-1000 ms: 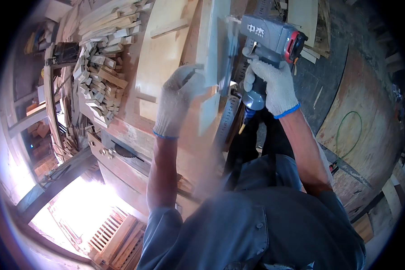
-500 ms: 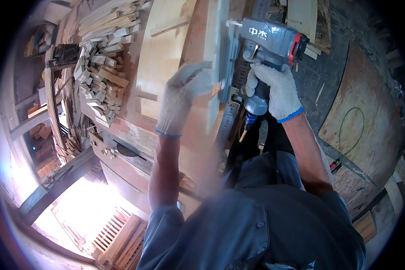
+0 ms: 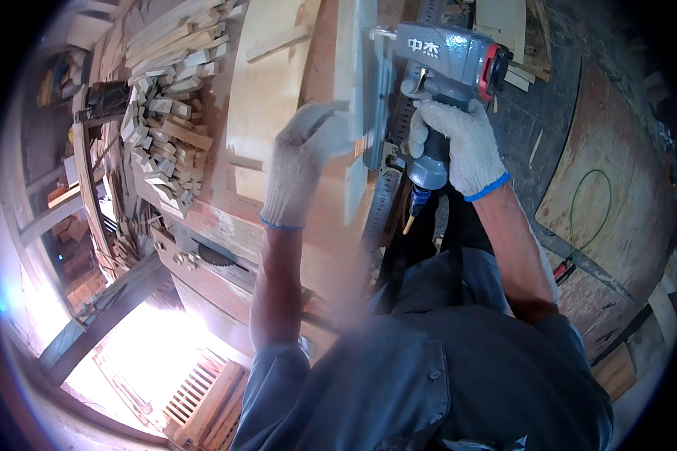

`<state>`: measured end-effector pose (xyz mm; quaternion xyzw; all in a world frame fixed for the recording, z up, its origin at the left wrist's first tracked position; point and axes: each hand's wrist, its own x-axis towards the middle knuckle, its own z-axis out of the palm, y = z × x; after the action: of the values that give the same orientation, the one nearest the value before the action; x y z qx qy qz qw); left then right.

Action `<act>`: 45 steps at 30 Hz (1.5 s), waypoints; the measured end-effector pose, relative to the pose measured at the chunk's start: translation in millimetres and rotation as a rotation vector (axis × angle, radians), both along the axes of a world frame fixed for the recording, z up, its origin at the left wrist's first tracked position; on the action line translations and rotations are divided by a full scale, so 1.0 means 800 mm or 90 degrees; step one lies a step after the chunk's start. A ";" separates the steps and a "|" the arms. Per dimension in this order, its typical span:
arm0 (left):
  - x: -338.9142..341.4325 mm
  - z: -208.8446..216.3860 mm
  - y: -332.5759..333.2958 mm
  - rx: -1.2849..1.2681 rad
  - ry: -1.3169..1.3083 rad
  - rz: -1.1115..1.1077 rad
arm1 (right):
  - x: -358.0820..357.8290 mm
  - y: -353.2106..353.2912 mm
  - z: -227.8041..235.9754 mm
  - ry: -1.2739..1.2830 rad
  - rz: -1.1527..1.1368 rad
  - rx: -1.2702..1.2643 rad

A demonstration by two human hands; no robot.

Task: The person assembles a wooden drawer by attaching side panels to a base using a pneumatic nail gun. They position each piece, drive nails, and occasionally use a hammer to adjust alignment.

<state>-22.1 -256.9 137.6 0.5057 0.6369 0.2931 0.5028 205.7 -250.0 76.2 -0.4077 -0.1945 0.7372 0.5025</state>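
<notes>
My right hand [image 3: 459,139], in a white knit glove with a blue cuff, is wrapped around the handle of a grey pneumatic nail gun [image 3: 444,60]. The tool lies sideways, its nose pointing left at the top of a pale wooden board [image 3: 359,83] that stands on edge. A blue air fitting [image 3: 420,197] hangs from the handle's lower end. My left hand [image 3: 305,154], gloved the same way, is closed against the board's left side; its fingertips are partly hidden there. Right of the board, beneath the nail gun's nose, runs a grey metal magazine [image 3: 382,98].
A wooden workbench [image 3: 226,222] carries stacked short wood strips [image 3: 169,128] and a wide pale panel [image 3: 267,98]. A circular saw blade [image 3: 214,254] shows at its near side. A metal ruler strip [image 3: 384,199] runs past the board. At right, a green cord loop [image 3: 590,210] lies on a worn plywood sheet [image 3: 617,165].
The nail gun and my right hand have shifted slightly left and up in the picture. My left hand stays at the board. The surroundings shift a little with the view.
</notes>
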 end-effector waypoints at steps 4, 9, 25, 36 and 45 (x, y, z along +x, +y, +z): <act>-0.001 0.004 0.000 0.028 0.056 -0.020 | -0.007 0.003 0.006 -0.021 0.010 0.018; 0.007 0.010 -0.004 0.004 0.123 0.035 | -0.012 0.006 0.020 -0.059 0.014 0.027; -0.023 -0.015 -0.007 0.169 0.339 0.062 | 0.019 -0.019 0.003 -0.002 0.054 -0.054; -0.045 -0.034 -0.007 0.250 0.343 0.017 | 0.024 -0.084 -0.025 0.038 0.076 -0.151; -0.041 -0.025 -0.001 0.184 0.441 0.069 | 0.014 -0.095 -0.022 0.038 0.122 -0.147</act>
<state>-54.9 -258.0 117.2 0.6059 0.7471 0.2180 0.1648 216.8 -326.1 58.5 -0.4202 -0.1315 0.8109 0.3855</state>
